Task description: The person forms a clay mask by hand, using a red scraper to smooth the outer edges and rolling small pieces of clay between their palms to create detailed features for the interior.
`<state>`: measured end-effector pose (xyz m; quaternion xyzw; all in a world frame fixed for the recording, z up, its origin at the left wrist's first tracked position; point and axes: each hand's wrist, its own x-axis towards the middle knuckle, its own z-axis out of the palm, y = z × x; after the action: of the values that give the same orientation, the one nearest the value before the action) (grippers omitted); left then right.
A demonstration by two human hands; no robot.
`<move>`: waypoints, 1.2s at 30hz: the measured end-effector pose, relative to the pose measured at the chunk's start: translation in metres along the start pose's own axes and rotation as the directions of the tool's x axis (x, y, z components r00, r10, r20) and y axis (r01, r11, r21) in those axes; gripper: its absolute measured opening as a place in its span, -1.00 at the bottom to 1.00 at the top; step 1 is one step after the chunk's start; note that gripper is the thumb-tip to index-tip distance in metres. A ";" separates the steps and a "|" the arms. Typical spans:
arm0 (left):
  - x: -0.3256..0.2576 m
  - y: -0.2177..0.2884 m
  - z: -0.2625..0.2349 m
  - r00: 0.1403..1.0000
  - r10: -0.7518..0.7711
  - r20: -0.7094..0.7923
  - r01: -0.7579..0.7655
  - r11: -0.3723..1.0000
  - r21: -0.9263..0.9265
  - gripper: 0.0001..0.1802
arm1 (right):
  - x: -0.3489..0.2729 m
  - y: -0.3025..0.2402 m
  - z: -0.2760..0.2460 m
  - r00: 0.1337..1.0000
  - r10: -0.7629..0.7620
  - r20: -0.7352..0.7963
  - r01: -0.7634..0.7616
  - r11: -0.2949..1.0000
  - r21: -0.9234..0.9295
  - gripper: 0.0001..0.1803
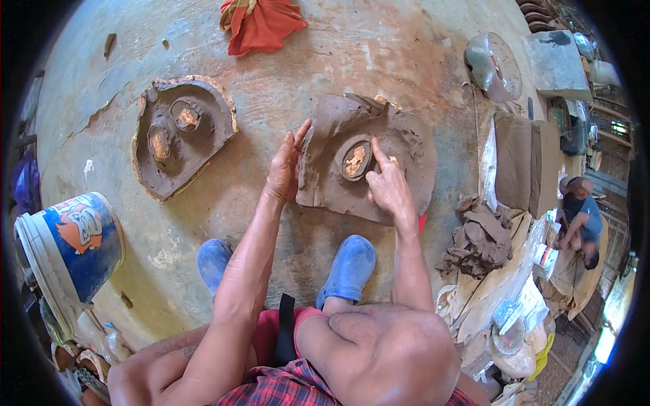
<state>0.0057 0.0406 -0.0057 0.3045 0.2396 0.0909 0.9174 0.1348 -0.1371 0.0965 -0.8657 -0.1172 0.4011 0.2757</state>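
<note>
— Head view: where do your hands sit?
— Your left hand (283,170) lies flat, fingers straight, against the left edge of the clay slab (406,145) on the floor (284,88).
— And the right?
— Your right hand (387,186), forefinger out and holding nothing, touches the oval mould (355,160); its long axis runs away from you.

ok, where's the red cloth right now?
Head view: the red cloth lies crumpled at the top edge of the floor, left of centre, beyond the clay slab under both hands and up-right of the other clay mould.
</note>
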 end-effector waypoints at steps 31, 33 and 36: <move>0.009 -0.017 -0.009 0.993 0.015 0.119 0.010 0.979 -0.205 -0.12 | 0.032 -0.054 0.011 0.996 -0.081 -0.036 0.058 0.900 -0.433 -0.02; 0.006 -0.017 -0.018 0.994 0.009 0.110 0.017 0.973 -0.231 -0.12 | 0.026 -0.071 0.024 0.995 -0.096 0.014 0.089 0.839 -0.536 -0.01; 0.013 -0.022 -0.017 0.989 0.021 0.146 0.019 0.964 -0.267 -0.12 | 0.014 -0.074 0.030 0.986 -0.156 0.065 0.155 0.676 -0.720 0.02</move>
<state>0.0097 0.0357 -0.0358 0.1839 0.1563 0.1001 0.9653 0.1224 -0.0593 0.1144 -0.8913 -0.3384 0.2969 -0.0541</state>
